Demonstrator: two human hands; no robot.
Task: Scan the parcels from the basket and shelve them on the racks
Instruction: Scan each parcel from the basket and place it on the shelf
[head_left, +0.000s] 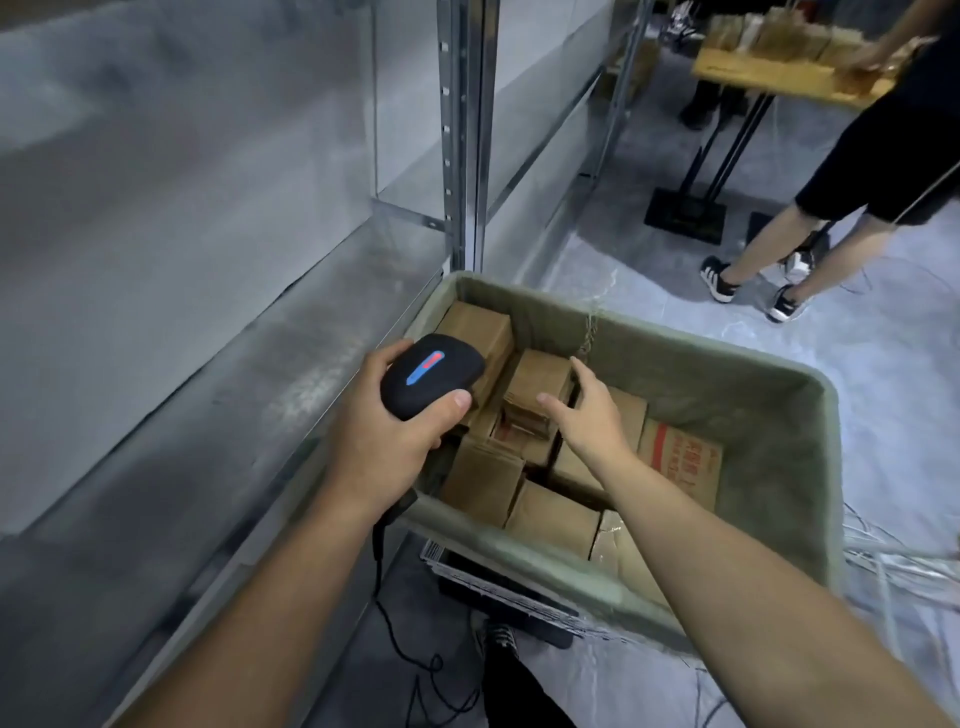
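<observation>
Parcels, plain brown cardboard boxes, lie packed inside the basket, some on end, some flat. One at the basket's right side has red print.

Grey galvanised metal rack: runs along the basket's left side, its perforated upright post standing at the basket's far left corner. The shelf level with the basket holds no parcels.

Large grey-green fabric-lined rectangular basket: open top, sits on a black slatted base that shows under its near edge.

Second person in black shorts and black-and-white trainers: stands beyond the basket's far right corner, one hand on a light wooden table on black legs loaded with more brown boxes.

Black rounded handheld scanner with a blue and red light strip: held over the basket's left rim, nose pointing into the basket. Thin black cable drops from it to the floor on the near left of the basket.

Left hand: fingers wrapped round the scanner body, thumb pressed on its top near edge.

Right hand: inside the basket near its middle, fingers spread and only lightly bent over an upright parcel, thumb toward its near side, not closed round it. Cannot tell whether the fingertips touch the cardboard.
</observation>
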